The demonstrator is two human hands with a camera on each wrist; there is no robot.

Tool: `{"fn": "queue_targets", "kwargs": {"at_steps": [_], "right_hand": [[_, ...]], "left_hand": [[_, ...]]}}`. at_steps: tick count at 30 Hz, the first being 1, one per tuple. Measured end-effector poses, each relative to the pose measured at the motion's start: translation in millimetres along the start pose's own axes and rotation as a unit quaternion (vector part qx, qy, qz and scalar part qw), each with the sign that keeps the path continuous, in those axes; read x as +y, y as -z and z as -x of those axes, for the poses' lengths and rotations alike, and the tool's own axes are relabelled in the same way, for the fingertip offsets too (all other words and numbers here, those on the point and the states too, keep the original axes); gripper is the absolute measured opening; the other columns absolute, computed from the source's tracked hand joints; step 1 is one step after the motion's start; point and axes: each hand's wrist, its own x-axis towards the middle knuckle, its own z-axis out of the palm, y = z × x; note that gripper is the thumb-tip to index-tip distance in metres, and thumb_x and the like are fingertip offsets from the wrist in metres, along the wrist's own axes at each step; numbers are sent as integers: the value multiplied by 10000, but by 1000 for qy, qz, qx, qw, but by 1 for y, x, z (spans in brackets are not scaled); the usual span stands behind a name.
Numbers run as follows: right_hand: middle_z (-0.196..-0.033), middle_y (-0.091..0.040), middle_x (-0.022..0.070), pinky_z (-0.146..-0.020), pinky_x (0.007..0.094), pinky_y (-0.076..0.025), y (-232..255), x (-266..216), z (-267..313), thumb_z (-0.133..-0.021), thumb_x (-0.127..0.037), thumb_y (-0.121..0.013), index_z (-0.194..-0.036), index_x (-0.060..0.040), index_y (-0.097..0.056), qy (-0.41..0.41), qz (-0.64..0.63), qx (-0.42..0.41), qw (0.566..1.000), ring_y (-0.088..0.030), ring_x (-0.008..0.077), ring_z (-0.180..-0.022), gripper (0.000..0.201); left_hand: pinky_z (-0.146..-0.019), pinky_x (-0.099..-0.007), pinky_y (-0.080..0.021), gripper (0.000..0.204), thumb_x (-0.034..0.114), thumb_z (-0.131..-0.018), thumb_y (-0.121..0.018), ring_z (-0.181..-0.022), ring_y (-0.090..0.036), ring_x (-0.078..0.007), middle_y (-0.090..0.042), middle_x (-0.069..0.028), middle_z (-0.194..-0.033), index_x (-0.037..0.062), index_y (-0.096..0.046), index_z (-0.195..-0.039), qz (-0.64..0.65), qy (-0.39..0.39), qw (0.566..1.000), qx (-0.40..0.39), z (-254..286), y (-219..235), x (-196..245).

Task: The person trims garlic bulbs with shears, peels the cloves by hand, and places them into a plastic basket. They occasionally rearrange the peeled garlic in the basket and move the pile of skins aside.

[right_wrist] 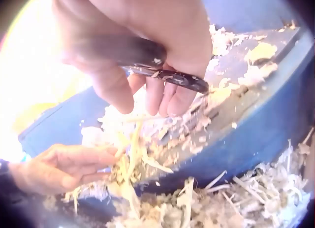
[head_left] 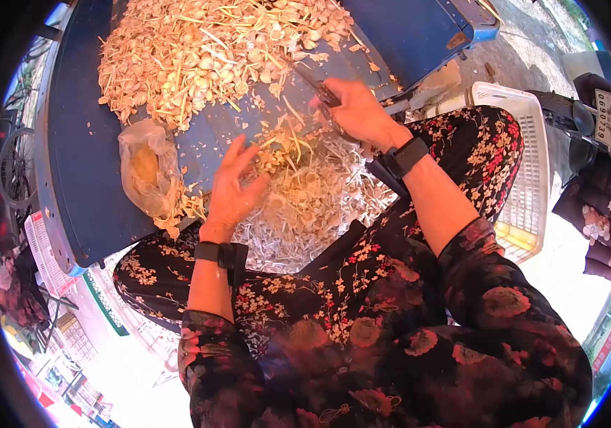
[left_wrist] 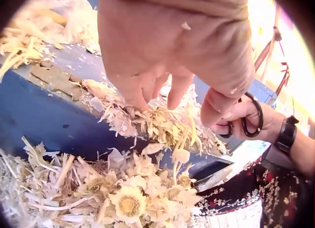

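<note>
My left hand (head_left: 234, 189) reaches over the table's near edge, fingers loosely spread beside yellowish stalk and skin scraps (head_left: 288, 146). In the left wrist view its fingertips come down right at those scraps, with nothing gripped. My right hand (head_left: 366, 114) grips black-handled scissors (head_left: 325, 93), whose blades point away toward a big pile of garlic bulbs (head_left: 213, 57). In the right wrist view, the scissors' dark handles (right_wrist: 184, 81) run across the palm. Below the edge, a heap of cut roots, stalks and papery skins (head_left: 312, 207) lies between the person's knees.
The blue table (head_left: 77, 164) carries the garlic pile. A clear plastic bag (head_left: 145, 171) with something yellowish inside sits at its near left. A white plastic crate (head_left: 530, 178) stands by the right knee, and a vehicle with a number plate (head_left: 603, 118) is farther right.
</note>
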Motion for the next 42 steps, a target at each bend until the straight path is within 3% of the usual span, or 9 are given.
{"fn": "queue_targets", "kwargs": {"at_steps": [4, 8, 17, 20, 23, 27, 35, 39, 42], "right_hand": [[-794, -660, 54, -592, 254, -437, 33, -24, 16, -788, -91, -688, -895, -31, -644, 40, -131, 96, 986, -562, 82, -665, 129], [-910, -664, 51, -732, 245, -470, 62, -52, 37, -801, -77, -692, -959, -25, -622, 111, -236, 83, 962, -604, 113, -808, 181], [-976, -673, 97, -774, 263, -485, 77, -60, 55, -806, -95, -686, -973, -14, -605, 108, -293, 123, 942, -632, 136, -838, 203], [-982, -672, 123, -755, 271, -503, 77, -59, 54, -803, -63, -681, -983, -4, -595, 106, -296, 134, 940, -642, 150, -823, 209], [-940, -671, 92, -720, 257, -495, 78, -58, 53, -794, -55, -685, -957, -13, -609, 109, -307, 136, 936, -621, 123, -797, 185], [-906, -673, 37, -714, 214, -465, 83, -60, 55, -777, -64, -700, -929, -23, -630, 92, -307, 138, 937, -588, 68, -787, 173], [-895, -660, 29, -723, 213, -461, 79, -62, 56, -780, -26, -690, -921, -35, -607, 65, -301, 126, 943, -579, 65, -789, 164], [-909, -655, 46, -740, 227, -470, 72, -78, 60, -789, -19, -683, -916, -24, -571, 50, -321, 103, 940, -583, 79, -810, 169], [-871, -655, 29, -702, 222, -470, 65, -82, 61, -806, -76, -702, -908, -28, -572, 47, -301, 109, 946, -577, 64, -769, 173]], "left_hand": [[-1086, -429, -282, 557, 299, -854, -613, -1345, -325, -344, -313, -182, -1470, 10, -474, -1309, -196, -45, 974, 105, -18, 12, -15], [-1121, -438, -197, 630, 439, -891, -528, -1363, -283, -355, -341, -193, -1450, 37, -415, -1363, -330, -95, 925, 164, -49, -13, -41], [-1129, -484, -157, 615, 432, -857, -541, -1350, -277, -394, -353, -215, -1430, 64, -446, -1340, -292, -251, 923, -5, -27, -94, 25], [-1131, -524, -135, 579, 390, -845, -558, -1357, -267, -380, -334, -192, -1444, 90, -459, -1330, -209, -268, 923, -182, -2, -119, 15], [-1133, -529, -149, 528, 337, -825, -582, -1365, -262, -338, -349, -143, -1447, 118, -504, -1299, -319, -265, 891, -186, 10, -124, 3], [-1093, -615, -143, 601, 146, -795, -570, -1407, -196, -278, -257, -51, -1515, 243, -429, -1372, -443, -47, 882, -153, 12, -111, -32], [-1025, -670, -240, 714, 178, -795, -589, -1394, -182, -383, -139, -77, -1549, 269, -298, -1440, -332, 168, 914, -160, 32, -81, -47], [-1094, -483, -276, 814, 341, -801, -661, -1375, -235, -387, -127, -199, -1527, 137, -237, -1465, -235, 182, 918, -263, 29, -55, -38], [-1014, -432, -402, 722, 376, -810, -672, -1214, -484, -365, -408, -259, -1378, 33, -392, -1380, -252, 38, 922, -292, 17, -35, -9]]}}
